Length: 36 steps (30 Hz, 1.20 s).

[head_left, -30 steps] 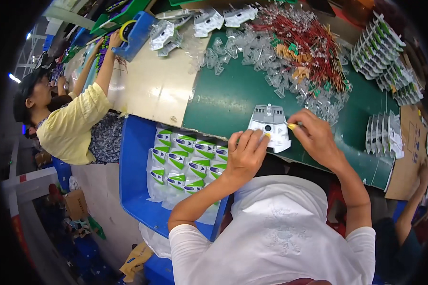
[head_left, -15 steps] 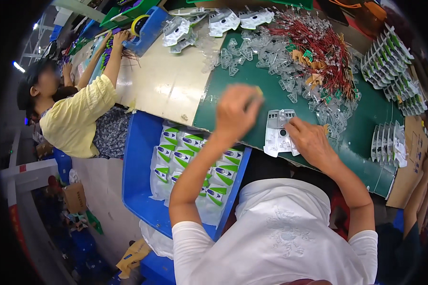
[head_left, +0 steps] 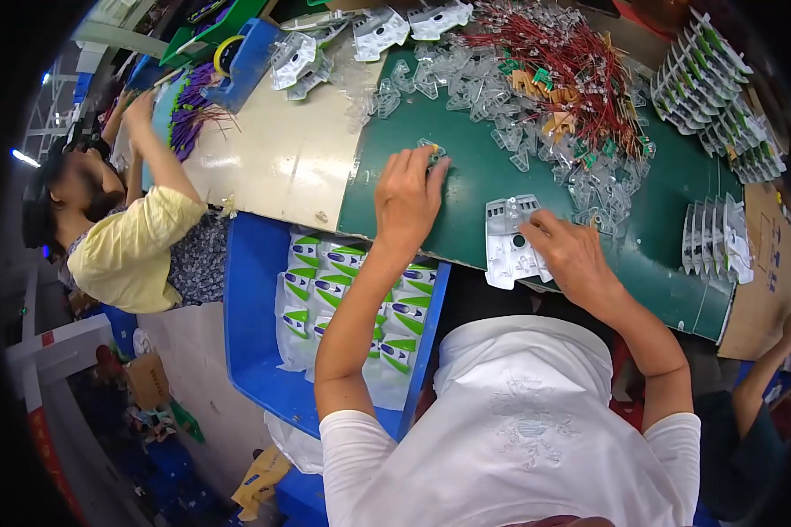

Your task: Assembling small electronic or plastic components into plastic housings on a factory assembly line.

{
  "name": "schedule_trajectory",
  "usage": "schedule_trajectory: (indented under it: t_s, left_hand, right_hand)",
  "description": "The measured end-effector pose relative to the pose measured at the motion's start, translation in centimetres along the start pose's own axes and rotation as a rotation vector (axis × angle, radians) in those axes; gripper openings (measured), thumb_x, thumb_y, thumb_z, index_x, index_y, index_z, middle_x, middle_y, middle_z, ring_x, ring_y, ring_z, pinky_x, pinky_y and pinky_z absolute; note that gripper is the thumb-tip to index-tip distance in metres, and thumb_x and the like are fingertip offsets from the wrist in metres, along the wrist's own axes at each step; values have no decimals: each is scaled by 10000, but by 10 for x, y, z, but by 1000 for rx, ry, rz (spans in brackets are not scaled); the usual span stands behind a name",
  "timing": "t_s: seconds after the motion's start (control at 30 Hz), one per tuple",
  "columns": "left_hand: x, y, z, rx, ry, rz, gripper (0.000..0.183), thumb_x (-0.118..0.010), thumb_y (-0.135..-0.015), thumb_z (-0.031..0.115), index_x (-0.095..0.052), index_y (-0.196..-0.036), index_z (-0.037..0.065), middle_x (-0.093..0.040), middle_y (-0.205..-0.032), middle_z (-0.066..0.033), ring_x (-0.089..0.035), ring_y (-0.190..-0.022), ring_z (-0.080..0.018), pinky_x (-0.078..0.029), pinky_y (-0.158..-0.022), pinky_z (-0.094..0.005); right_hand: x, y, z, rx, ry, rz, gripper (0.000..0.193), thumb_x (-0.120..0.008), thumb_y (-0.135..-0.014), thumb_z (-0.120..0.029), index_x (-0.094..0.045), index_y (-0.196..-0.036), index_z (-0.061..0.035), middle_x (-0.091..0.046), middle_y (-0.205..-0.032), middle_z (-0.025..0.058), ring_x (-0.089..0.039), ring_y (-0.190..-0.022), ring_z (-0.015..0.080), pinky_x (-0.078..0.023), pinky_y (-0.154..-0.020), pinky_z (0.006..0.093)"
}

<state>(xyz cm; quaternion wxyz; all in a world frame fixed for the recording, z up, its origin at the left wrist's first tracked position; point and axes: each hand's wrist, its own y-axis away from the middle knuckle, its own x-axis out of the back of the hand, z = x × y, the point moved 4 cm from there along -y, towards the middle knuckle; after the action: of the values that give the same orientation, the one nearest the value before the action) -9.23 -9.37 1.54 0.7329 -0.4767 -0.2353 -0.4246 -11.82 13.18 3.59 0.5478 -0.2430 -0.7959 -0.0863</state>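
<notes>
Gripping the right edge of a white shell (head_left: 505,255) with the bent fingers of the right hand (head_left: 576,255), close to the dark round hole in its face. Lying just left of those fingers, at the near edge of the green bench (head_left: 461,224), with the grey slotted end pointing away from the body. Holding the left hand (head_left: 404,206) out farther forward, well apart from the shell and to the left of the right fingers. At the left fingertips, a small clear piece (head_left: 427,143) with an orange-yellow spot; cannot tell whether grasped or merely touched.

Beyond the left fingers and to their right, a heap of loose clear parts (head_left: 492,110). Farther beyond both sets of fingers, a tangle of red wires (head_left: 580,53) mixed with tan pieces (head_left: 558,123). To the right of the right fingers, an upright row of shells (head_left: 712,241) side by side, with piled green-and-white shells (head_left: 699,88) farther forward.

Nearer the body than the left fingers and to their left, a blue bin (head_left: 259,255) with wrapped shells (head_left: 330,288) in rows. Far forward and left of the left fingers, a blue tape dispenser (head_left: 235,81). Farther left, a co-worker in a yellow shirt (head_left: 136,246), with an arm stretched forward beside purple pieces (head_left: 185,119).
</notes>
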Motion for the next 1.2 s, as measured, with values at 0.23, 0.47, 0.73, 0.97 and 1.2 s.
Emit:
schedule_trajectory:
  t_s: [0.23,0.47,0.73,0.97,1.2]
  left_hand:
    - [3,8,17,11,128,-163,281,-739,-809,63,-630,-1060,-2,-635,-968,-161,-615,-886,-349,-509,-768,-420]
    - [5,43,69,-276,291,-212,313,-694,-732,-54,-654,-1040,-17,-637,-1061,-147,-647,-969,-316,-545,-826,-389]
    - [-12,44,80,-370,77,-276,287,-686,-739,32,-686,-1021,-18,-654,-1047,-128,-644,-1013,-287,-522,-854,-383]
    - [-15,46,75,-334,122,-224,240,-699,-795,90,-676,-1020,7,-673,-998,-102,-631,-1037,-297,-488,-860,-403]
    - [-21,55,73,-166,323,-102,393,-748,-742,-2,-655,-1123,4,-682,-982,-109,-634,-977,-310,-492,-829,-403]
  right_hand:
    - [6,-1,-1,35,-16,29,284,-614,-736,27,-612,-1020,10,-572,-964,117,-655,-767,288,-531,-641,404]
    - [0,1,8,62,-46,30,297,-611,-758,14,-636,-1054,-7,-624,-1009,87,-667,-789,283,-510,-623,383]
    - [-4,0,14,65,-155,208,176,-681,-796,-4,-595,-949,-17,-655,-828,110,-667,-684,286,-508,-559,363]
    - [-1,-4,20,-81,-232,179,162,-697,-809,-32,-585,-925,-27,-644,-828,113,-652,-683,309,-499,-557,376]
    - [9,6,24,-192,-209,180,143,-694,-796,-111,-652,-903,-27,-601,-931,121,-646,-758,333,-516,-648,420]
